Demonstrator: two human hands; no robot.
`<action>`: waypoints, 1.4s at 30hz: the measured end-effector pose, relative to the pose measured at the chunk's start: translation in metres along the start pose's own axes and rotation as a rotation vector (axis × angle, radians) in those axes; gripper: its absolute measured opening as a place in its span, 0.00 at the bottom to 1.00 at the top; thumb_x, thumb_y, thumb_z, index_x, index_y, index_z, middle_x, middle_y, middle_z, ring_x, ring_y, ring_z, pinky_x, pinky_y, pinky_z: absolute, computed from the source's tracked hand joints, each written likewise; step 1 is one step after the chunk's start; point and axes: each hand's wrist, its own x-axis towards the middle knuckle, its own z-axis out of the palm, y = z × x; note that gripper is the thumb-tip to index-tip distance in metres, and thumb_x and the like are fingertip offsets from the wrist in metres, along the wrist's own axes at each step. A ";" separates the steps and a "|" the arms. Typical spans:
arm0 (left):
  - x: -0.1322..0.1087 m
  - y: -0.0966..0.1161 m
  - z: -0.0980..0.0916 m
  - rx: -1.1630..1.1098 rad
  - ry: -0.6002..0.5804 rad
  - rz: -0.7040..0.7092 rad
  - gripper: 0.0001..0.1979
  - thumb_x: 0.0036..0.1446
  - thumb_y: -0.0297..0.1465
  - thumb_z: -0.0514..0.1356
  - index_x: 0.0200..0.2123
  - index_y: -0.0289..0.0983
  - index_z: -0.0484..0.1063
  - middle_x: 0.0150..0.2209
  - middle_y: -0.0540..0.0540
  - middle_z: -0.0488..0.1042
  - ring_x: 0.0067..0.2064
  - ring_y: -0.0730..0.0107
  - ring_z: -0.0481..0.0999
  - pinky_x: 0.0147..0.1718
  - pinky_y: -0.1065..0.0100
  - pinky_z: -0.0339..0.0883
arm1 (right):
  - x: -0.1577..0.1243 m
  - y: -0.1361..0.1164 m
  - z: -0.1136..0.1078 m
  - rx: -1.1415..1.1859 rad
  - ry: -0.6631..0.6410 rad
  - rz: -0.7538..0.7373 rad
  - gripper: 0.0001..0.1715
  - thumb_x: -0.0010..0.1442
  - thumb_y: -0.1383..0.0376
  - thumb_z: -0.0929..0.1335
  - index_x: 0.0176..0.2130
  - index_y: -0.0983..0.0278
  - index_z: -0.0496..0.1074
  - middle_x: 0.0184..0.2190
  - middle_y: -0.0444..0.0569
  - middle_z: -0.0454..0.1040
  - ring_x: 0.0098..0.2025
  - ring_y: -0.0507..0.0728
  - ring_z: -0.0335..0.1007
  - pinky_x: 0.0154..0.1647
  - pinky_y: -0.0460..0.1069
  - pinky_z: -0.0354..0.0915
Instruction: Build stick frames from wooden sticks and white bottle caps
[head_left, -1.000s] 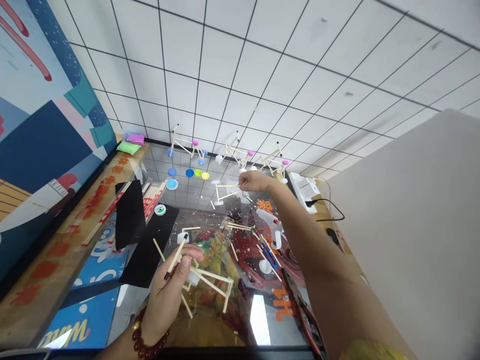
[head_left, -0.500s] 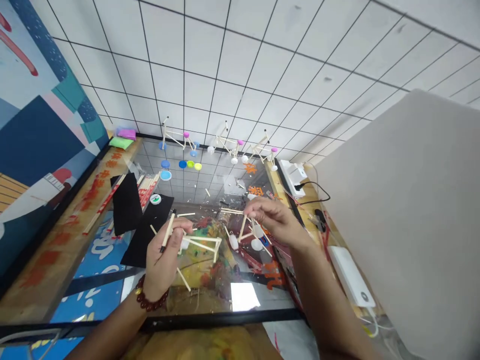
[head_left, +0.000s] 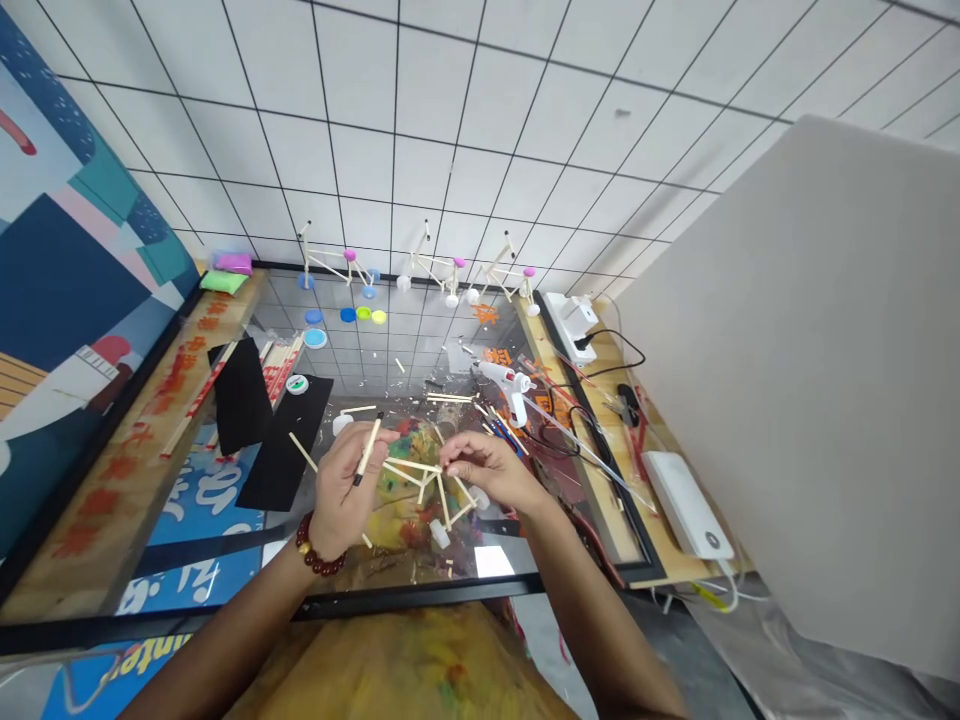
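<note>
The left hand (head_left: 341, 490) has its grip clamped on a black-tipped stick (head_left: 368, 450), while the right hand (head_left: 487, 472) pinches a stick frame (head_left: 412, 466) over the desk (head_left: 600, 450).

A hand could pass up the middle of the tabletop (head_left: 420, 590), between the black sheet (head_left: 283, 440) and the glue gun (head_left: 504, 385), over loose sticks; the stick frame (head_left: 427, 490) blocks the near middle, and stick models (head_left: 431, 265) line the far edge
</note>
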 end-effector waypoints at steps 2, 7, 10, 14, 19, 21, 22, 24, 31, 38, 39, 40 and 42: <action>0.001 -0.001 0.000 0.002 0.031 -0.021 0.10 0.67 0.29 0.55 0.43 0.40 0.78 0.38 0.46 0.76 0.41 0.67 0.75 0.45 0.65 0.68 | -0.005 0.010 -0.002 0.037 -0.021 0.006 0.18 0.54 0.57 0.77 0.43 0.62 0.76 0.34 0.46 0.79 0.37 0.52 0.75 0.41 0.47 0.69; 0.004 -0.005 0.002 0.025 0.051 0.001 0.10 0.67 0.29 0.56 0.43 0.40 0.78 0.39 0.46 0.76 0.41 0.67 0.75 0.44 0.64 0.68 | -0.016 0.029 -0.001 0.126 0.050 0.042 0.19 0.54 0.58 0.77 0.45 0.60 0.77 0.35 0.45 0.80 0.36 0.51 0.76 0.42 0.48 0.70; 0.006 -0.006 0.004 0.048 0.022 0.043 0.10 0.67 0.29 0.56 0.43 0.40 0.77 0.39 0.46 0.76 0.42 0.66 0.75 0.45 0.64 0.68 | -0.019 0.022 -0.001 0.050 0.131 -0.014 0.15 0.56 0.57 0.76 0.43 0.59 0.80 0.36 0.46 0.80 0.38 0.53 0.76 0.44 0.49 0.70; 0.010 -0.009 0.009 0.060 -0.019 0.078 0.10 0.67 0.29 0.55 0.43 0.39 0.76 0.38 0.46 0.77 0.43 0.65 0.75 0.45 0.63 0.68 | -0.018 0.006 -0.003 -0.100 0.139 -0.114 0.11 0.59 0.58 0.74 0.41 0.58 0.82 0.41 0.49 0.78 0.42 0.55 0.74 0.45 0.50 0.70; 0.013 -0.017 0.015 -0.005 -0.060 0.121 0.10 0.67 0.30 0.54 0.43 0.39 0.76 0.36 0.45 0.76 0.43 0.64 0.75 0.45 0.60 0.68 | -0.013 0.006 -0.008 0.031 0.113 -0.041 0.15 0.55 0.57 0.76 0.43 0.58 0.80 0.34 0.45 0.78 0.34 0.52 0.73 0.38 0.48 0.69; 0.013 -0.021 0.016 -0.049 -0.068 0.141 0.11 0.67 0.31 0.54 0.42 0.39 0.77 0.34 0.45 0.75 0.42 0.63 0.75 0.46 0.58 0.68 | -0.011 0.008 -0.010 0.082 0.120 -0.006 0.15 0.54 0.56 0.77 0.40 0.59 0.79 0.31 0.44 0.77 0.32 0.52 0.73 0.38 0.48 0.69; 0.013 -0.023 0.017 -0.066 -0.073 0.147 0.11 0.67 0.32 0.54 0.42 0.39 0.77 0.34 0.46 0.75 0.42 0.63 0.75 0.47 0.57 0.68 | -0.011 0.009 -0.011 0.084 0.125 0.002 0.14 0.53 0.56 0.77 0.38 0.60 0.79 0.30 0.44 0.78 0.32 0.52 0.73 0.37 0.48 0.69; 0.013 -0.026 0.017 -0.091 -0.090 0.157 0.11 0.67 0.33 0.54 0.43 0.39 0.77 0.33 0.46 0.75 0.42 0.63 0.75 0.48 0.56 0.68 | -0.010 0.009 -0.012 0.050 0.137 0.003 0.13 0.54 0.55 0.76 0.36 0.61 0.79 0.31 0.45 0.78 0.32 0.52 0.73 0.37 0.48 0.69; 0.010 -0.028 0.020 -0.086 -0.081 0.150 0.11 0.67 0.33 0.54 0.42 0.39 0.77 0.33 0.45 0.76 0.41 0.63 0.75 0.48 0.55 0.69 | -0.008 0.007 -0.009 -0.112 0.176 -0.080 0.12 0.58 0.56 0.73 0.37 0.62 0.79 0.33 0.47 0.79 0.34 0.53 0.74 0.38 0.49 0.68; 0.008 -0.030 0.021 -0.053 -0.090 0.149 0.12 0.67 0.35 0.54 0.40 0.39 0.77 0.32 0.44 0.76 0.42 0.61 0.76 0.49 0.53 0.70 | -0.009 0.005 -0.006 -0.372 0.219 -0.289 0.09 0.64 0.59 0.69 0.38 0.60 0.79 0.36 0.49 0.80 0.39 0.56 0.75 0.44 0.52 0.69; 0.008 -0.030 0.021 -0.060 -0.088 0.147 0.12 0.66 0.35 0.55 0.40 0.39 0.77 0.32 0.44 0.76 0.41 0.61 0.76 0.48 0.53 0.70 | -0.009 0.006 -0.006 -0.384 0.224 -0.297 0.09 0.65 0.59 0.69 0.39 0.60 0.78 0.36 0.49 0.80 0.39 0.56 0.75 0.44 0.51 0.69; 0.008 -0.031 0.022 -0.073 -0.086 0.145 0.11 0.66 0.34 0.55 0.40 0.39 0.77 0.31 0.45 0.76 0.41 0.61 0.76 0.47 0.54 0.70 | -0.009 0.007 -0.006 -0.392 0.228 -0.300 0.09 0.65 0.60 0.69 0.39 0.60 0.78 0.36 0.49 0.80 0.39 0.55 0.76 0.44 0.51 0.69; 0.009 -0.031 0.023 -0.095 -0.080 0.137 0.11 0.66 0.34 0.55 0.41 0.39 0.77 0.30 0.45 0.74 0.41 0.61 0.76 0.46 0.55 0.70 | -0.009 0.009 -0.005 -0.416 0.232 -0.297 0.09 0.66 0.60 0.68 0.40 0.60 0.78 0.36 0.49 0.81 0.39 0.55 0.76 0.42 0.50 0.69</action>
